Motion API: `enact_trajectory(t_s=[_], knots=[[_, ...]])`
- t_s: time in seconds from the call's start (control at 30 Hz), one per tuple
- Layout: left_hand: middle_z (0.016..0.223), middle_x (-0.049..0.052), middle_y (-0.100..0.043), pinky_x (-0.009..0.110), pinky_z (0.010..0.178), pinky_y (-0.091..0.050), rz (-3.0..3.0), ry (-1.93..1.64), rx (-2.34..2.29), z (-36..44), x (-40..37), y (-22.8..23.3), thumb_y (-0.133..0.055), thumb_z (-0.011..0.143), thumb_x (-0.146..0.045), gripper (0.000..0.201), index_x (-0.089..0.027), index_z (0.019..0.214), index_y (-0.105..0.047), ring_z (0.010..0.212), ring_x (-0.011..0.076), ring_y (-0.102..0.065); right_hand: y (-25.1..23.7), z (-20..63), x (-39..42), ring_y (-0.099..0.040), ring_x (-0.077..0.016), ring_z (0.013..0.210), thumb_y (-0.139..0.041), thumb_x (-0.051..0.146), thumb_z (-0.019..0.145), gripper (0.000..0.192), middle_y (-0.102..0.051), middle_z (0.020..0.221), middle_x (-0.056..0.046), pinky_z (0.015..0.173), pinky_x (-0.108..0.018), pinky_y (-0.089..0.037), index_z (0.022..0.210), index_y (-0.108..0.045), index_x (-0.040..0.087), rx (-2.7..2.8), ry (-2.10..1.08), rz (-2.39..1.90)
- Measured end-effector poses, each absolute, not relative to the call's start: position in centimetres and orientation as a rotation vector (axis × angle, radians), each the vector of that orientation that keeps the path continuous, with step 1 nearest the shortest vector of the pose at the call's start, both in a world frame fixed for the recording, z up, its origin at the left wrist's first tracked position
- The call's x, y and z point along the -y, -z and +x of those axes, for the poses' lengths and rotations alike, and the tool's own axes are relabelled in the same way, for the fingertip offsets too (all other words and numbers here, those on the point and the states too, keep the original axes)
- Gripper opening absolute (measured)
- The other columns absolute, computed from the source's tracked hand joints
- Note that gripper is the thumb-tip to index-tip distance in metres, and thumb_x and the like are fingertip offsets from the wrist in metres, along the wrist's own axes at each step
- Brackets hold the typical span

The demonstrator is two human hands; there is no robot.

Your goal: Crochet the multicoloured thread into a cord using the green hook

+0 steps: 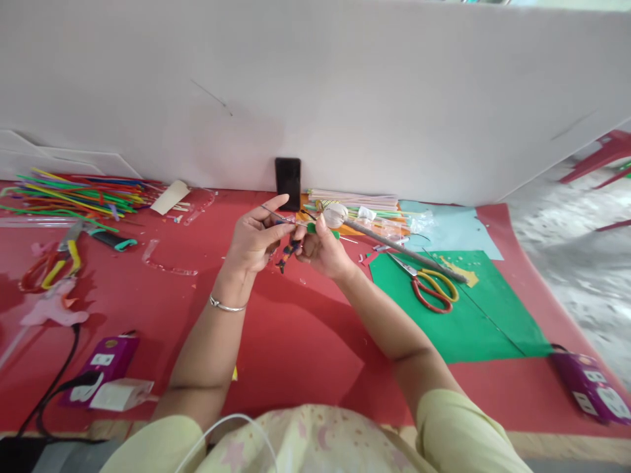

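Observation:
Both of my hands are raised close together above the red table. Thumb and fingers of my left hand (256,238) are pinched on a thin wire-like rod (270,211) that slants toward the other hand. My right hand (325,252) is closed, its thumb pressed over a small green piece (336,234) whose kind I cannot make out. A small dark blue and orange item (290,249) hangs between the hands; which fingers hold it is unclear. Just behind the right thumb lies a grey stick (407,249) with a white, rounded wrapped head (335,215).
A phone (288,182) leans on the white partition (345,85). Red-and-yellow scissors (428,286) lie on a green sheet (493,315). Colourful pipe cleaners (83,197), pliers (64,259) and a pink glue gun (56,309) are at left. Purple boxes (116,355) stand near both front corners.

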State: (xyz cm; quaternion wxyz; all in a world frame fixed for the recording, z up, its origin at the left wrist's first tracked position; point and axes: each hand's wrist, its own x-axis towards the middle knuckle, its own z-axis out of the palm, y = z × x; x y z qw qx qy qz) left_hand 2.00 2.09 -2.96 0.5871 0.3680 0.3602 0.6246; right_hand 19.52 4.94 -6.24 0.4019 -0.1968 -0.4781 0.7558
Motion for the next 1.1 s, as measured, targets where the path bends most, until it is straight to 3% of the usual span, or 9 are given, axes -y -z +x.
enact_trajectory(t_s=[0.13, 0.23, 0.43, 0.6, 0.77, 0.97, 1.1], knots=[[0.06, -0.008, -0.066, 0.019, 0.041, -0.036, 0.867, -1.41, -0.843, 2.1, -2.1, 2.7, -0.108, 0.064, -0.017, 0.071, -0.025, 0.131, -0.09, 0.041, 0.0056, -0.046, 6.3, 19.4, -5.0, -0.053, -0.0108, 0.064, -0.07, 0.1, 0.088, 0.077, -0.057, 0.086, 0.001, 0.049, -0.022, -0.04, 0.084, -0.061, 0.023, 1.231, -1.858, -0.44], [0.061, -0.006, -0.067, 0.018, 0.041, -0.025, 0.853, -1.408, -0.856, 2.0, -2.0, 2.3, -0.108, 0.058, -0.015, 0.059, -0.021, 0.114, -0.092, 0.039, 0.002, -0.037, 6.6, 19.8, -5.5, -0.051, -0.0111, 0.065, -0.068, 0.096, 0.094, 0.074, -0.057, 0.088, 0.0, 0.052, -0.023, -0.045, 0.087, -0.065, 0.022, 1.338, -1.699, -0.4], [0.058, -0.006, -0.064, 0.02, 0.043, -0.01, 0.831, -1.275, -0.802, 1.6, -2.0, 1.9, -0.102, 0.06, -0.012, 0.048, -0.02, 0.107, -0.093, 0.039, 0.0004, -0.026, 7.4, 21.5, -6.8, -0.056, -0.0143, 0.077, -0.058, 0.092, 0.103, 0.075, -0.066, 0.118, -0.011, 0.062, -0.029, -0.055, 0.086, -0.073, 0.02, 1.614, -1.446, -0.376], [0.062, -0.003, -0.07, 0.021, 0.043, -0.012, 0.798, -1.285, -0.794, 1.5, -1.9, 1.6, -0.097, 0.06, -0.009, 0.045, -0.019, 0.104, -0.093, 0.04, 0.0003, -0.027, 7.2, 22.6, -7.1, -0.055, -0.0137, 0.076, -0.054, 0.085, 0.109, 0.072, -0.065, 0.125, -0.011, 0.065, -0.032, -0.055, 0.097, -0.082, 0.02, 1.721, -1.312, -0.382], [0.062, -0.002, -0.071, 0.02, 0.042, -0.012, 0.79, -1.291, -0.828, 1.6, -1.6, 1.2, -0.096, 0.058, -0.008, 0.042, -0.018, 0.1, -0.093, 0.04, -0.0005, -0.026, 6.1, 23.1, -6.9, -0.064, -0.0184, 0.096, -0.054, 0.09, 0.106, 0.078, -0.064, 0.135, -0.014, 0.08, -0.032, -0.061, 0.09, -0.081, 0.018, 1.823, -1.099, -0.455], [0.056, -0.005, -0.065, 0.021, 0.042, -0.011, 0.814, -1.279, -0.824, 1.4, -1.7, 1.1, -0.094, 0.06, -0.01, 0.038, -0.017, 0.097, -0.092, 0.039, 0.0001, -0.024, 5.1, 23.4, -6.8, -0.063, -0.0267, 0.119, -0.052, 0.088, 0.108, 0.075, -0.059, 0.138, -0.014, 0.102, -0.045, -0.068, 0.094, -0.083, 0.021, 1.902, -0.961, -0.424], [0.053, -0.007, -0.059, 0.021, 0.043, -0.01, 0.835, -1.264, -0.818, 1.2, -1.8, 1.3, -0.091, 0.062, -0.011, 0.037, -0.018, 0.099, -0.093, 0.04, 0.0008, -0.023, 4.6, 23.9, -6.5, -0.063, -0.0246, 0.115, -0.054, 0.083, 0.111, 0.065, -0.056, 0.138, -0.009, 0.103, -0.046, -0.068, 0.103, -0.085, 0.026, 1.974, -0.902, -0.39]])
